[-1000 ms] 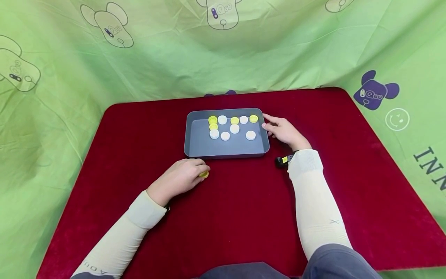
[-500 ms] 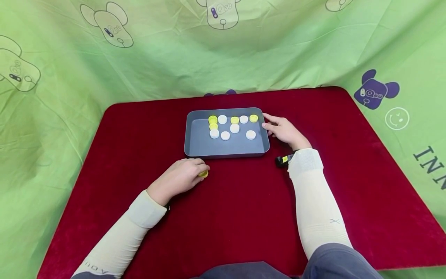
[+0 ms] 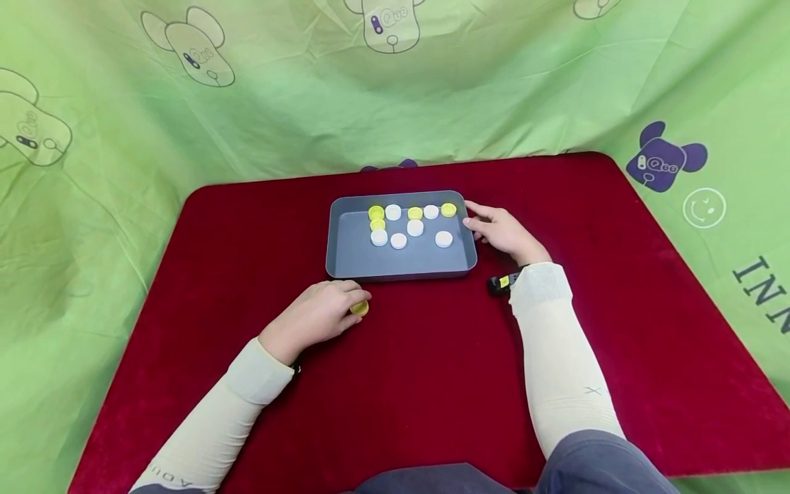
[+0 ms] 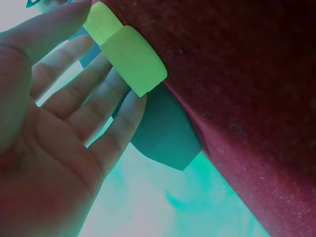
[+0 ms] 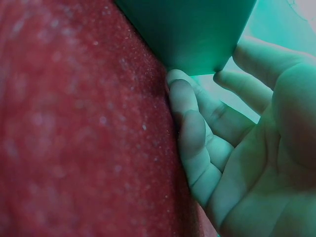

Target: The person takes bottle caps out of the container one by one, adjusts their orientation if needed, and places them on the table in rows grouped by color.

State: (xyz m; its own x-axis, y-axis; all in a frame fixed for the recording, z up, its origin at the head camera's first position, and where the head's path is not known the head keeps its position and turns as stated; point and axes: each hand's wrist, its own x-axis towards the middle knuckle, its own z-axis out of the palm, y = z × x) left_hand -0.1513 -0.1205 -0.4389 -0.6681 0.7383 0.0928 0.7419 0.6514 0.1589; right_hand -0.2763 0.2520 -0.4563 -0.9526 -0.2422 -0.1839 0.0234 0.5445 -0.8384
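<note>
My left hand (image 3: 321,309) lies low over the table in front of the tray, thumb and fingertips on a yellow bottle cap (image 3: 360,309). In the left wrist view the yellow cap (image 4: 133,59) stands on edge, stepped like two pieces end to end. Beyond it is the grey rectangular tray (image 3: 345,257). My right hand (image 3: 503,232) holds the tray's right side, its thumb at the rim. In the right wrist view the fingertips (image 5: 180,81) are at the tray's lower corner, with other fingers curled beside the cloth. Several yellow and white caps (image 3: 415,228) lie in the tray.
A dark red cloth (image 3: 426,384) covers the table. Green printed fabric (image 3: 296,116) hangs behind it and at the sides. A black wrist device (image 3: 498,285) sticks out under the right sleeve.
The yellow cap has turned slightly in my left fingers, showing more of its face. My right hand and the tray have stayed in place.
</note>
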